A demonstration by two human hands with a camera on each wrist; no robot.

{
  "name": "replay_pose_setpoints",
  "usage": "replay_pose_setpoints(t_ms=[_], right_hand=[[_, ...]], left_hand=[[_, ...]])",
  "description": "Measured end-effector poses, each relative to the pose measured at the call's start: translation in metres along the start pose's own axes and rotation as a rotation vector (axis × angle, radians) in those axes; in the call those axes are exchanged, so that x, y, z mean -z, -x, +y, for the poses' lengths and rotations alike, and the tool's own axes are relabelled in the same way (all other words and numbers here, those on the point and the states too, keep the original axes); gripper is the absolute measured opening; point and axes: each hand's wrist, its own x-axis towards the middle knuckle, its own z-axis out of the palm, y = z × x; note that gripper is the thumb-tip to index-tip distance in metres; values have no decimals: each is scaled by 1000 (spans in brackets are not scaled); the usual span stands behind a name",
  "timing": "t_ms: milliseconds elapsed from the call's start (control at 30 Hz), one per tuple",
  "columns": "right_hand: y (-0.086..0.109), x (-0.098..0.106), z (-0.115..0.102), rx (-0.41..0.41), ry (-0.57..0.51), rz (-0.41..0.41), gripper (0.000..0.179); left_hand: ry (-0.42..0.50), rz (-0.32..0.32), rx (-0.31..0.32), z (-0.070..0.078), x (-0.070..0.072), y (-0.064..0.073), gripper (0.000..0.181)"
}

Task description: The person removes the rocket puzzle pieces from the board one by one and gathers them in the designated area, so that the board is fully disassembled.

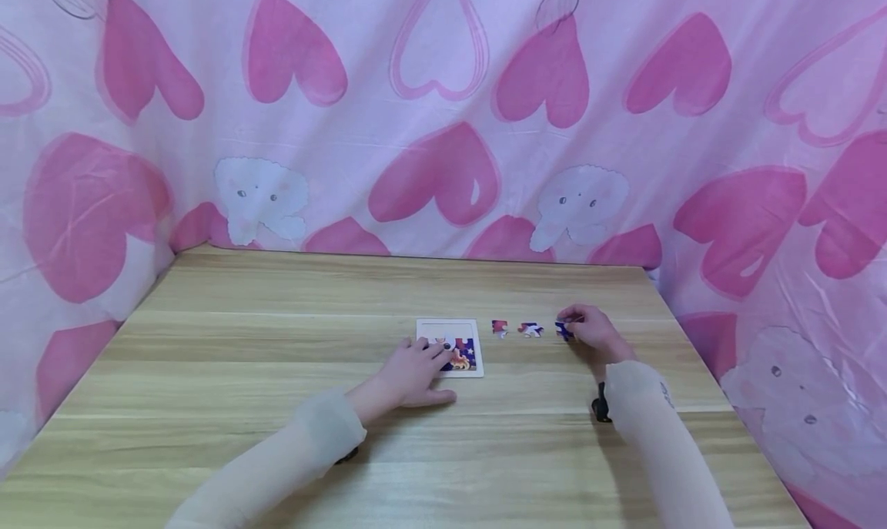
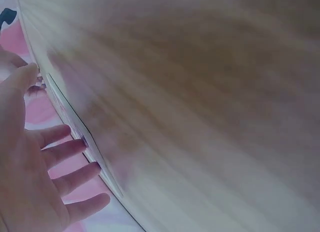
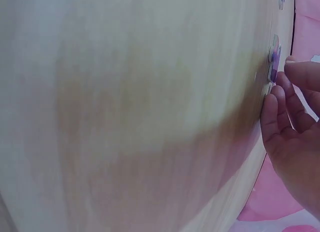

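A small jigsaw puzzle in a white frame tray (image 1: 481, 359) lies on the table, its lower part filled with a dark blue, starry picture. My left hand (image 1: 414, 371) rests on the tray's left side, fingers spread and thumb apart; it hides part of the picture. In the left wrist view the fingers (image 2: 75, 182) reach across the thin tray edge (image 2: 107, 167). To the right of the tray, my right hand (image 1: 590, 329) pinches a dark blue puzzle piece (image 1: 562, 331) at the table surface. Its fingertips partly cover the piece (image 3: 273, 62).
Between tray and right hand lie a red-and-purple puzzle piece (image 1: 500, 328) and a white-and-blue puzzle piece (image 1: 531, 329). The wood-grain table (image 1: 277, 344) ends at a pink heart-patterned cloth (image 1: 333, 159) behind and on both sides. Dark straps show at both wrists.
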Motion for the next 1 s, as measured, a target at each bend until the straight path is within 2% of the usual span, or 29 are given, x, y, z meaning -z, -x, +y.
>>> replay_pose_setpoints(t_ms=[100,267,467,567,833,1000], right_hand=[[1,-1,-3,42,14,15,21],[0,-10,-16,158,15,35,21],[0,-30,-39,192,-38,-5,20],[-2,-42,-49,221,-32,-23,19],[-1,-75,-78,280,-34,-95,17],[0,-94,-94,316,-50,-144,19]], left_hand=[[65,-13,9,-3,-1,4,79],[104,-39,8,-6,-2,10,78],[157,-23,-15,-7,0,17,74],[173,-9,-29,-7,1,19,73],[128,34,-44,-9,-3,21,73],[108,23,-36,-8,-4,22,74]])
